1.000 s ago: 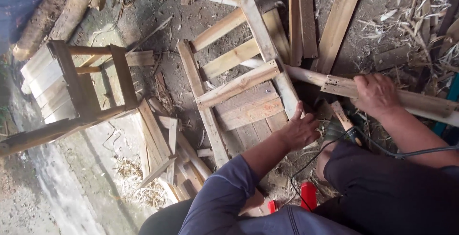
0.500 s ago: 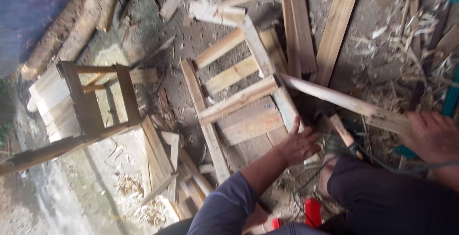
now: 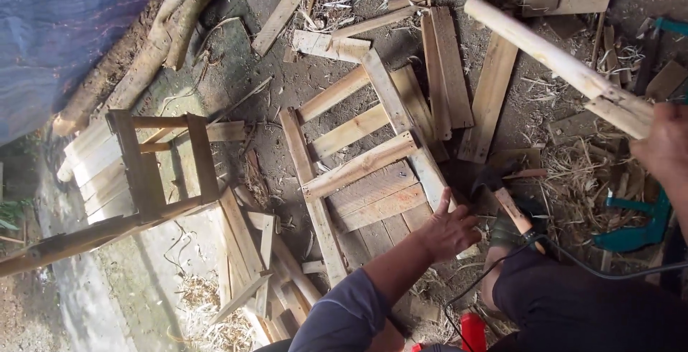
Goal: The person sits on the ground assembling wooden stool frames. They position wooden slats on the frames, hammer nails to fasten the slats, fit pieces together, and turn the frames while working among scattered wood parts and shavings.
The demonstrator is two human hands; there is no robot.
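A ladder-like wooden frame [image 3: 358,167] of pale slats lies flat on the dirt ground. My left hand [image 3: 450,232] rests spread on its near right rail, fingers apart, holding nothing. At the right edge my right hand [image 3: 663,150] grips a long pale wooden stick [image 3: 555,62], lifted off the ground and pointing up and left over the loose planks.
A small wooden stool frame [image 3: 161,166] stands at the left beside stacked slats. Loose planks [image 3: 450,73] lie behind the frame. A dark power tool [image 3: 512,227] with a black cable sits by my knee, a teal tool [image 3: 634,230] at the right. Logs [image 3: 168,33] and a blue tarp [image 3: 64,30] line the far left.
My right hand has raised the long stick off the frame and swung it up to the right. My left hand stays on the frame's rail. The view has shifted slightly.
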